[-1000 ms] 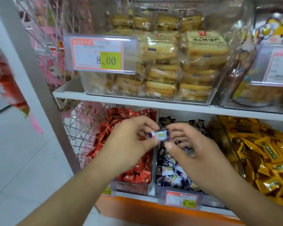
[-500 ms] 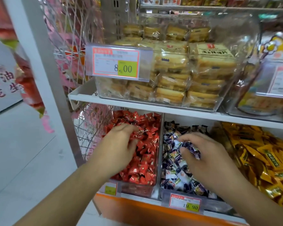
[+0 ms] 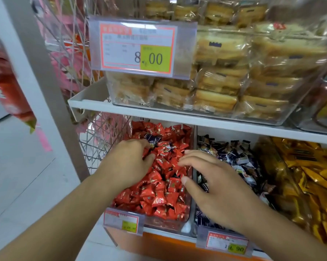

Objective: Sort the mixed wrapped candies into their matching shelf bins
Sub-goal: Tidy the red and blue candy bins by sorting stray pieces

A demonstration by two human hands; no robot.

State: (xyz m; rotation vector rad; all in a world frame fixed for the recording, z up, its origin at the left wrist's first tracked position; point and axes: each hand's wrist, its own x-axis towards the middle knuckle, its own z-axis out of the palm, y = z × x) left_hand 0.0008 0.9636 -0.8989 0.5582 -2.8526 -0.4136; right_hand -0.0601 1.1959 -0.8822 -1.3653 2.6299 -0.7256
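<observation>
On the lower shelf a clear bin (image 3: 164, 224) holds red wrapped candies (image 3: 158, 196). One dark blue candy (image 3: 152, 138) lies among them near the back. My left hand (image 3: 127, 163) is in this bin, its fingers curled at the near end of that dark blue candy. With fingers spread and nothing in it, my right hand (image 3: 211, 185) hovers over the divider, fingertips above the red candies. To the right are a bin of dark blue and white candies (image 3: 236, 157) and one of yellow candies (image 3: 313, 178).
The white upper shelf (image 3: 177, 115) hangs low over the bins and carries a clear box of wrapped cakes (image 3: 224, 85) with an 8.00 price tag (image 3: 140, 48). A wire basket (image 3: 100, 140) and a grey post (image 3: 45, 87) stand at the left. Price tags (image 3: 226, 243) clip to the shelf front.
The small blue candy my hands held between them a second ago is gone from them. My right hand has moved left from the dark blue bin toward the red bin. My left hand reached deeper.
</observation>
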